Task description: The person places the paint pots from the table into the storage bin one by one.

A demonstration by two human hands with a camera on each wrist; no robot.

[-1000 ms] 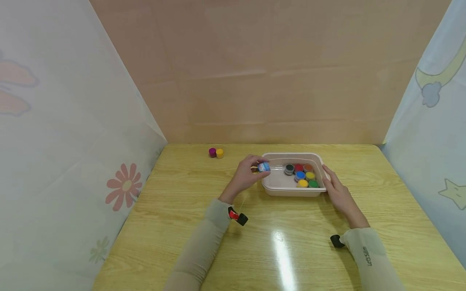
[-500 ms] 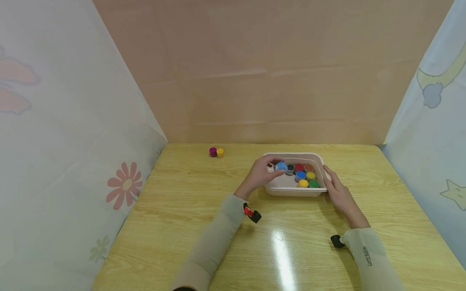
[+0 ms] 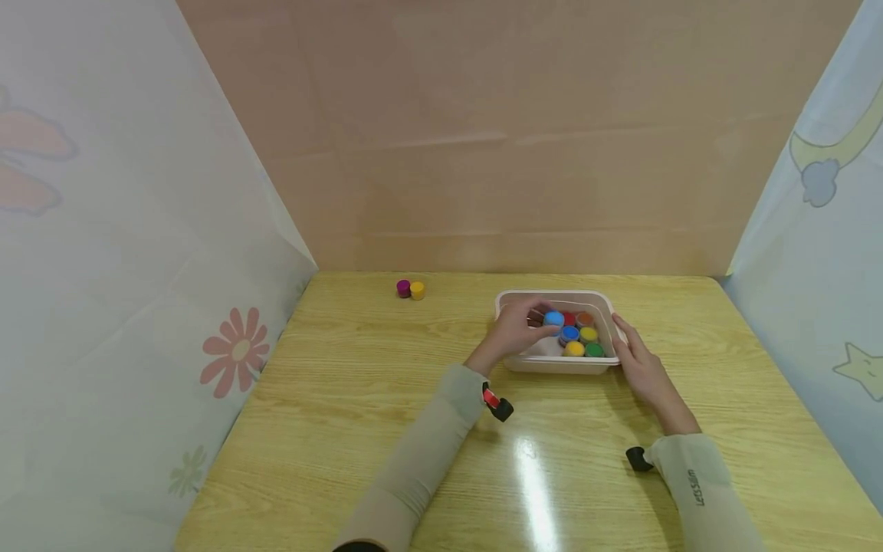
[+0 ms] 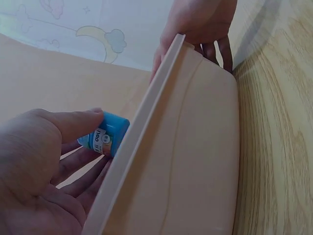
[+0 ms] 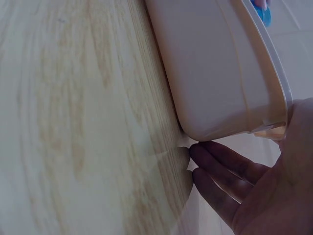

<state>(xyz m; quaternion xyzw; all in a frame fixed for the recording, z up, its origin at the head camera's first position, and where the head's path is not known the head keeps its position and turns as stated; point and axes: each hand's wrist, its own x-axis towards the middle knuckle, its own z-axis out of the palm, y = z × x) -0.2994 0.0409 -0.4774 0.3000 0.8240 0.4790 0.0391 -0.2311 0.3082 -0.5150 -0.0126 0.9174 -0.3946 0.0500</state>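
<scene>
My left hand [image 3: 513, 328] reaches over the near left part of a pale plastic tub [image 3: 552, 366]. Thumb and fingers pinch a small light-blue-lidded paint pot [image 3: 553, 319] above the pots inside. In the left wrist view, that pot [image 4: 105, 133] shows its printed label and blue lid beyond the tub's rim [image 4: 137, 127]. At the tub's right end, my right hand [image 3: 641, 368] grips the rim and end wall. In the right wrist view, the right hand's fingers [image 5: 230, 171] lie against the tub's lower corner; its thumb is mostly hidden.
Inside the tub, several lidded pots sit at the right: red [image 3: 569, 319], brown [image 3: 585, 319], blue [image 3: 569, 333], yellow [image 3: 589, 334], orange-yellow [image 3: 574, 349] and green [image 3: 594, 349]. A purple pot [image 3: 403, 288] and an orange-yellow pot [image 3: 417, 290] stand on the wooden table's [image 3: 345, 368] far left.
My left hand has carried the light-blue pot rightward from the tub's left rim to over the other pots, now covering the dark one. The right hand and tub have stayed in place.
</scene>
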